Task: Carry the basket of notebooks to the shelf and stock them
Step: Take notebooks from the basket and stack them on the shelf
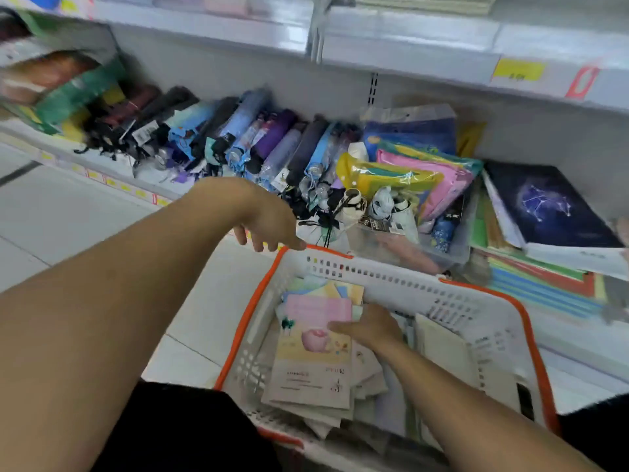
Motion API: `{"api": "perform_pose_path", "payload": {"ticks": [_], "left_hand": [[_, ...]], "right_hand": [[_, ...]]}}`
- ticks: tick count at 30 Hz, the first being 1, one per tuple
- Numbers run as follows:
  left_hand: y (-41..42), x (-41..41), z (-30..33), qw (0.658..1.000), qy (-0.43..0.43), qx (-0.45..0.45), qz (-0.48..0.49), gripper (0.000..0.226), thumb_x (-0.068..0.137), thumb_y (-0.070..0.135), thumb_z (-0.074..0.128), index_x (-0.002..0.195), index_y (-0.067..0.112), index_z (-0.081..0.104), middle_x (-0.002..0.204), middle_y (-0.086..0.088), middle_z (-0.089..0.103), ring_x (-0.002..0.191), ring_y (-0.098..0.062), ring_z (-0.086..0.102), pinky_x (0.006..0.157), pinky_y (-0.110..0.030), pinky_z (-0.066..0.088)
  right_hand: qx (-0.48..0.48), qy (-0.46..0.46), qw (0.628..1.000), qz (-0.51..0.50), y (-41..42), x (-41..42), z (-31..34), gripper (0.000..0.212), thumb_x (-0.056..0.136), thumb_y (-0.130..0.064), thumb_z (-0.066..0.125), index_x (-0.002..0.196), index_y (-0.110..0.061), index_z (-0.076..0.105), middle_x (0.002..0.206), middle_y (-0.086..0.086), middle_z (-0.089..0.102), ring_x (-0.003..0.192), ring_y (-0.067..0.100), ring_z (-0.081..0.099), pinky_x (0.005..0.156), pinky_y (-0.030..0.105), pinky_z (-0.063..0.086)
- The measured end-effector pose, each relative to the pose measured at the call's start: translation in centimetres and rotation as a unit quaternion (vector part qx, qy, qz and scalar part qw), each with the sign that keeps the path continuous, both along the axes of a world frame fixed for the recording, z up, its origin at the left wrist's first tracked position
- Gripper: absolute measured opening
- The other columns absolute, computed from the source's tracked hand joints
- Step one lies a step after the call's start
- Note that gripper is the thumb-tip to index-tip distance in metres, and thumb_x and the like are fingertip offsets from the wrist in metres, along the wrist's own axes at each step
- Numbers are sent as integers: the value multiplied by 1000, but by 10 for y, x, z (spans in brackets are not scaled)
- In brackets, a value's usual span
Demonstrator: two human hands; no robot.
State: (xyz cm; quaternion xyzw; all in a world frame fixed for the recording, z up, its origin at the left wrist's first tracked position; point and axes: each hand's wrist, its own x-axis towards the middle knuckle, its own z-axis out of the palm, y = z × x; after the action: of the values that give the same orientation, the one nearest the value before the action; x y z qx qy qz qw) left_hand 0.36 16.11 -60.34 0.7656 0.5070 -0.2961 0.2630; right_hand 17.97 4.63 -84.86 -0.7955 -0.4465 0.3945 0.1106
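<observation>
The basket (401, 277), white with an orange rim, is sitting low in front of the person, just below the front edge of the shelf (149, 190). Notebooks (313, 362) are lying inside it in a loose, overlapping pile, pastel covers facing up, with one showing a pink shape on top.

The right hand (369, 327) is reaching down into the basket and resting on the pile, fingers lying across the pink cover; whether it is gripping a notebook or only touching it, I cannot tell. The left hand (272, 226) is hanging over the far left corner of the basket with fingers loosely curled downward and holding nothing, its fingertips just at the orange rim. The two hands are well apart.

On the shelf, folded umbrellas (238, 137) are lying in a row side by side. To their right, coloured plastic pouches (422, 172) are stacking up over a clear bin (452, 253). Further right, a dark blue book (551, 206) with a constellation cover is lying tilted on top of other stacked books. A yellow price tag (517, 72) is sticking to the upper shelf edge.
</observation>
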Motion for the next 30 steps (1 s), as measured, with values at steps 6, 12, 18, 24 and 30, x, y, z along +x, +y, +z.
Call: {"api": "perform_pose_path", "payload": {"ticks": [6,12,18,24,30], "left_hand": [[1,-9,2,998,-62,13,17,43,95,53,47,123,21,56,109,2,65,97,-15,66,85,-38,56],[-2,-6,3,998,-56,7,5,44,97,51,46,126,20,55,113,1,65,100,-16,65,91,-40,55],[-4,-3,7,998,-46,30,35,85,84,74,39,145,15,39,132,-5,51,105,-22,59,91,-37,54],[-2,-10,16,964,-231,42,129,60,77,52,73,109,3,61,107,-9,71,85,-23,73,72,-38,61],[11,-15,18,947,-202,219,124,23,94,29,61,97,7,53,88,-10,62,65,-22,65,36,-25,49]], "right_hand": [[57,-12,998,-10,-5,4,-4,31,74,-49,80,82,-22,69,78,-3,64,70,17,63,48,25,35],[126,-42,991,-10,-12,16,2,18,86,-21,73,71,-13,75,71,-4,69,66,13,60,57,26,40],[271,168,943,-99,13,25,65,10,100,-10,53,92,-12,59,90,10,67,86,31,66,75,41,52],[303,490,791,-208,33,5,151,18,106,-20,45,98,-11,58,82,8,69,65,19,68,60,32,60],[-27,-13,998,50,-8,2,56,43,71,-65,76,74,-24,64,74,-6,65,71,15,66,64,31,55]]}}
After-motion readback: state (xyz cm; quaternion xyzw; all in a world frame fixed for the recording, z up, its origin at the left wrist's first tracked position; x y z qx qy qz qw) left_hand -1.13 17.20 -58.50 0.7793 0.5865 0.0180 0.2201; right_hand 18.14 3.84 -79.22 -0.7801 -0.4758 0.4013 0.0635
